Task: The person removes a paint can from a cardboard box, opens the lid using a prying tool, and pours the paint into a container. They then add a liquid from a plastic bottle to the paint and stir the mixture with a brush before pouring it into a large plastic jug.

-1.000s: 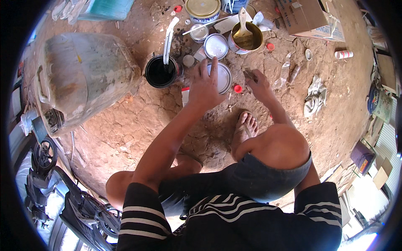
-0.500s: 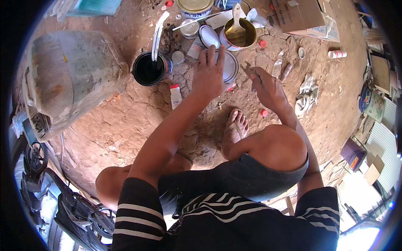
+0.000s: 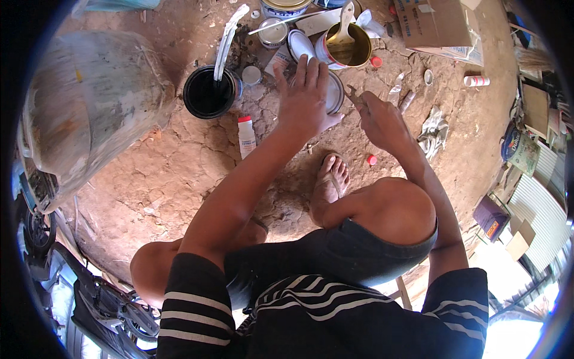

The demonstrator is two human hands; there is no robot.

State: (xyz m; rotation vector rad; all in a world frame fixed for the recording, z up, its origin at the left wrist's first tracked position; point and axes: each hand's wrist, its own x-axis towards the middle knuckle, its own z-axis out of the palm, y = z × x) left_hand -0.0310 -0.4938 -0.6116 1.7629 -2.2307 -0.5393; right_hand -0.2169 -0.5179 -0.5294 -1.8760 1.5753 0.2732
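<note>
My left hand (image 3: 305, 96) lies flat on the lid of a closed silver paint tin (image 3: 336, 94) on the dirt ground, fingers spread and thumb along its side. My right hand (image 3: 379, 116) is just right of the tin and grips a small dark tool (image 3: 354, 96) whose tip meets the tin's rim. Beyond it stands an open tin of yellow-brown paint (image 3: 353, 51) with a brush (image 3: 342, 30) in it. An open tin of black paint (image 3: 206, 93) with a white stirring stick (image 3: 227, 36) stands to the left.
A white bottle with a red cap (image 3: 246, 136) lies beside my left forearm. A loose white lid (image 3: 298, 42), a small tin (image 3: 274, 33), a cardboard box (image 3: 433, 24) and a large plastic-wrapped container (image 3: 89, 102) surround the spot. My bare foot (image 3: 332, 179) is planted nearby.
My left hand stays pressed on the silver tin. My right hand has shifted slightly, bringing the tool against the tin's rim. My head has tilted a little.
</note>
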